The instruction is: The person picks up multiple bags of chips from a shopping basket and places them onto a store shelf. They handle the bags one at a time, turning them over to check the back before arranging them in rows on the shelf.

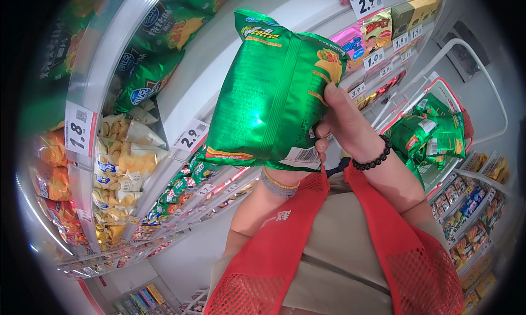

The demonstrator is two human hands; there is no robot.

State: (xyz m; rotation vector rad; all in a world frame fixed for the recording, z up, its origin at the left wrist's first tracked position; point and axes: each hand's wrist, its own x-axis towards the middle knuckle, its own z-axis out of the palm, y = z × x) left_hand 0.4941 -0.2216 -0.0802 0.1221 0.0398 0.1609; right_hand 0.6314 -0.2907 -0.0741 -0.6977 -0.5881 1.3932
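A puffed green foil bag of chips (263, 97) fills the upper middle, its seamed back and barcode facing me. My right hand (345, 117), with black beads at the wrist, grips the bag's right edge; its thumb lies on the front and some fingers curl at the lower corner. My left hand is hidden behind the bag, and only the left wrist (281, 179) with its bracelets shows below it. To the left, similar green bags (152, 80) sit on a white shelf (197, 64) beside a bare stretch of it.
At right stands a shopping basket (446, 171) with a tall white handle (499, 97), holding several green bags (427, 130). Pale chip bags (123, 163) fill a lower left tier. Price tags (191, 136) edge the shelves. Snack racks (464, 204) stand at lower right.
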